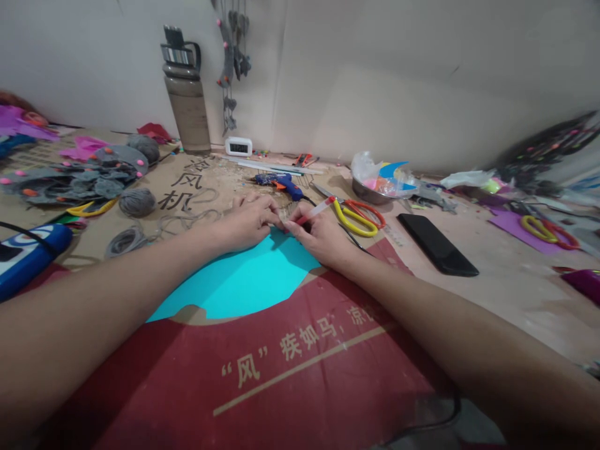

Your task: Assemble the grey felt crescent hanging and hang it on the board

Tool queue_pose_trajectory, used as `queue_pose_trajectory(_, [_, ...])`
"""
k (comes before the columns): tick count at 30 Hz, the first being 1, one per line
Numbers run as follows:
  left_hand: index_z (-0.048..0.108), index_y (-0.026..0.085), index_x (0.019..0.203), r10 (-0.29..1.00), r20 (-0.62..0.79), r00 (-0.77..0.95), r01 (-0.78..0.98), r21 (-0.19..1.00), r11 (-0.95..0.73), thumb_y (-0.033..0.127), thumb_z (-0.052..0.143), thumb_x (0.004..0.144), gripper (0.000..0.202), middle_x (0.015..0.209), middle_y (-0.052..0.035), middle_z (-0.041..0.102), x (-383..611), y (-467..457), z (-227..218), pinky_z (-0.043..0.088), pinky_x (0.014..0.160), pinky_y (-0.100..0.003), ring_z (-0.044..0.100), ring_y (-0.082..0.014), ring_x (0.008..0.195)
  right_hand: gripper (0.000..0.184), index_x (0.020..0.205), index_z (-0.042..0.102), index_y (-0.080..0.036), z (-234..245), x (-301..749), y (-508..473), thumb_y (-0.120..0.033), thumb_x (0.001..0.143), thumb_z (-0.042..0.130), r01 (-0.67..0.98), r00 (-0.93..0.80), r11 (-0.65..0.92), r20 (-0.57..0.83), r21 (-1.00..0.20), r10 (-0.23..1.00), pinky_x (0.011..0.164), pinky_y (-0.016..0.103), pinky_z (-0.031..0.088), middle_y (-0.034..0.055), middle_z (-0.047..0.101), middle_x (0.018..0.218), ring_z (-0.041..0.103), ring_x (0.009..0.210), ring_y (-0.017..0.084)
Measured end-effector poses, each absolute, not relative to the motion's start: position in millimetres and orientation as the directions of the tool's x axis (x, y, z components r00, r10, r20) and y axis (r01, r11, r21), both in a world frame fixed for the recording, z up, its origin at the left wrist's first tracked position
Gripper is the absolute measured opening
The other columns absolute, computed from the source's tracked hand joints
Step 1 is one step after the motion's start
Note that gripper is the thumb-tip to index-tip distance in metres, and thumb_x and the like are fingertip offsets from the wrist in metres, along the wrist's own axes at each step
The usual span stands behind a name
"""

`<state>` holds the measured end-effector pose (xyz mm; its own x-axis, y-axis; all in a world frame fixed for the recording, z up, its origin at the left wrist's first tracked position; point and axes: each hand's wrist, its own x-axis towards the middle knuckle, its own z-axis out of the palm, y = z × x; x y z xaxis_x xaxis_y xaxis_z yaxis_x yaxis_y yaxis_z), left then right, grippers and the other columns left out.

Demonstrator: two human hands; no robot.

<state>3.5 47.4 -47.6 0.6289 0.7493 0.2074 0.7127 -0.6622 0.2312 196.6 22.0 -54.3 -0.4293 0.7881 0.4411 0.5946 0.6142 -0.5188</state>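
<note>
A turquoise sheet [248, 281], with a curved near edge and a small notch, lies on the cardboard. My left hand [250, 219] is at its far edge, fingers bent and pressed down on the sheet. My right hand [319, 234] is closed around a pen [316, 210] with a pale barrel and red ends. The pen is tilted, its lower end at the sheet's far edge close to my left fingertips. My fingers partly hide where it meets the sheet.
Beyond my hands lie a blue glue gun [281, 182] and yellow-and-red-handled scissors [359, 219]. A black phone [435, 244] is at the right, a metal bowl [370, 190] behind. Grey yarn [135, 203] and a blue device [35, 253] are leftward; a tall bottle [187, 106] stands by the wall.
</note>
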Motion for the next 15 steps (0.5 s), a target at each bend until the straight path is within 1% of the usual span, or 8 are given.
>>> queue_pose_trajectory(4, [0.072,0.029,0.095,0.743,0.221,0.631,0.707,0.228,-0.669,0.013,0.044,0.080,0.035,0.114,-0.0021,0.058,3.2,48.9,-49.7,0.027,0.096,-0.048,0.042,-0.0253,0.112,0.016,0.077,0.056,-0.018,-54.9,196.9,22.0,-0.030,0.088,0.052,0.596,-0.427,0.614,0.443,-0.518,0.788,0.065,0.028,0.039,0.0015,0.060,0.071,0.054,0.069,0.015])
queue_pose_trajectory(8, [0.071,0.029,0.097,0.746,0.213,0.631,0.711,0.227,-0.666,0.012,0.044,0.079,0.037,0.114,-0.0023,0.057,3.0,49.4,-49.7,0.029,0.093,-0.047,0.041,-0.0253,0.113,0.017,0.077,0.056,-0.019,-55.0,197.4,22.1,-0.030,0.088,0.052,0.591,-0.431,0.621,0.450,-0.515,0.782,0.064,0.028,0.039,0.0011,0.060,0.070,0.054,0.068,0.014])
queue_pose_trajectory(15, [0.072,0.029,0.096,0.744,0.207,0.636,0.705,0.237,-0.669,0.013,0.044,0.081,0.036,0.113,-0.0029,0.058,2.6,48.2,-47.4,0.029,0.093,-0.048,0.042,-0.0247,0.112,0.017,0.076,0.056,-0.019,-52.7,196.8,20.0,-0.030,0.089,0.051,0.597,-0.422,0.600,0.427,-0.533,0.800,0.064,0.028,0.039,0.0008,0.061,0.070,0.055,0.067,0.014])
